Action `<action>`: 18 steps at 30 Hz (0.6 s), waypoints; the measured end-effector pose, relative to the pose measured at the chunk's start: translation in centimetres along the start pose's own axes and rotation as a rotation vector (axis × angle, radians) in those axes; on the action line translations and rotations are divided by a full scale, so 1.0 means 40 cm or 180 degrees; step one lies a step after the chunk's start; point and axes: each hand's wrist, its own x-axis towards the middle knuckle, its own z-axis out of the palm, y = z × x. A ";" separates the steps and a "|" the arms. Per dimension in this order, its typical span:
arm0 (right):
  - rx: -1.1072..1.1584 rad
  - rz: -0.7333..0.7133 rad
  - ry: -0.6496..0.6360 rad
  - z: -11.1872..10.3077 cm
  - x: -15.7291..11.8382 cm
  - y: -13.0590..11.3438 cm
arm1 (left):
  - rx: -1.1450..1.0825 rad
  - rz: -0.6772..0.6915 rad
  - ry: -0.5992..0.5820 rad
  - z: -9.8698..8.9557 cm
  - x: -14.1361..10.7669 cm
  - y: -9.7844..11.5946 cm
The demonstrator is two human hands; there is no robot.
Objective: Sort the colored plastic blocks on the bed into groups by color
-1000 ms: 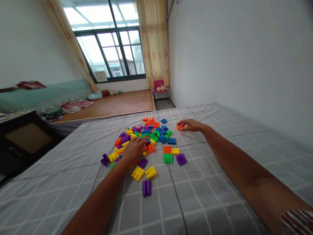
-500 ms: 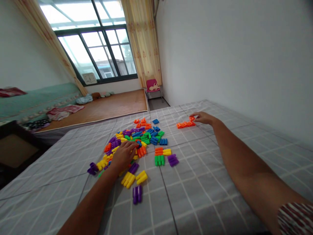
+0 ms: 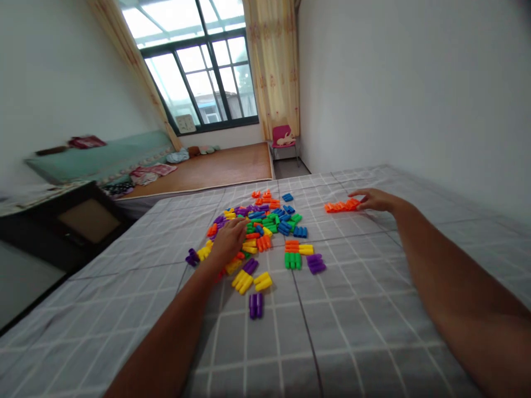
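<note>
A mixed pile of plastic building pieces (image 3: 271, 221), each made of joined tubes in purple, yellow, green, blue and orange, lies on the checked cloth. Over its left side, my left hand (image 3: 230, 239) reaches in with loosely bent fingers, which look open; the fingertips touch the pile and are partly hidden. To the right, apart from the pile, lies a row of orange building pieces (image 3: 338, 207). My right hand (image 3: 375, 200) is at the right end of this row, thumb and index finger closed around the last orange piece (image 3: 354, 203).
Loose pieces lie nearer me: a purple one (image 3: 256, 305), a yellow one (image 3: 263, 282), a green one (image 3: 292, 261) and another purple one (image 3: 316, 263). The checked cloth (image 3: 352, 309) covers the bed. A dark cabinet (image 3: 78, 221) stands left, a white wall (image 3: 415, 83) right.
The camera view has turned left, so everything appears further right. My right hand has lowered the orange piece to the row's end. My left hand has shifted slightly over the pile.
</note>
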 end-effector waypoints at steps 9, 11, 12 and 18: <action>-0.0840 -0.0494 0.0738 0.028 0.019 -0.126 | -0.0348 0.0321 -0.0664 -0.034 -0.004 0.009; -0.0914 -0.0716 0.0740 0.051 0.020 -0.164 | -0.0360 0.0667 -0.0922 -0.035 -0.007 0.017; -0.0936 -0.0819 0.0714 0.062 0.019 -0.181 | -0.0305 0.0694 -0.0961 -0.036 -0.007 0.019; -0.0776 -0.1425 0.0587 0.123 -0.016 -0.311 | 0.0394 -0.0223 -0.0502 -0.043 -0.006 -0.004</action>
